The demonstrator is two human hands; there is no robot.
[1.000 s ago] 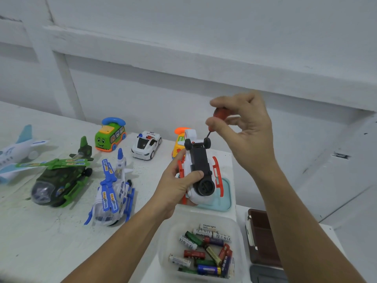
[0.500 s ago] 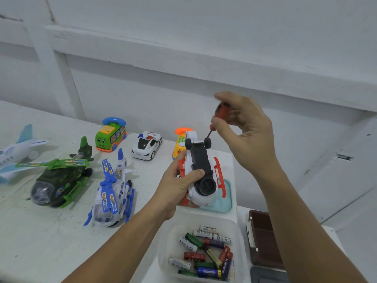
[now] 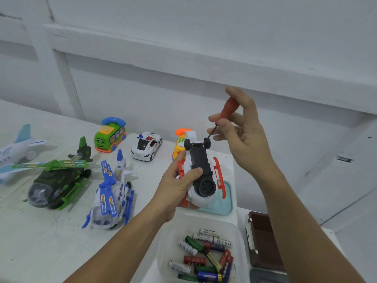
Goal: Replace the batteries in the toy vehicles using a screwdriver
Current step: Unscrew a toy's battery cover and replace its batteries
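My left hand (image 3: 179, 180) grips a white and red toy helicopter (image 3: 201, 172), held upside down above the table with its black underside and wheels facing me. My right hand (image 3: 242, 135) pinches a small red-handled screwdriver (image 3: 227, 111) between thumb and fingers. The thin black tip of the tool points down at the helicopter's far end, by the wheels. A clear tub (image 3: 163, 252) holding several loose batteries (image 3: 206, 256) sits near the front edge below my hands.
On the white table stand a blue and white helicopter (image 3: 111, 193), a green helicopter (image 3: 57, 180), a white plane (image 3: 14, 152), a green bus (image 3: 110, 135), a police car (image 3: 146, 146) and an orange toy (image 3: 179, 144). A teal lid (image 3: 226, 201) and a brown case (image 3: 263, 242) lie right.
My right hand has shifted its fingers on the screwdriver, so more of the red handle shows and the tool leans further right. The helicopter and left hand stay almost still.
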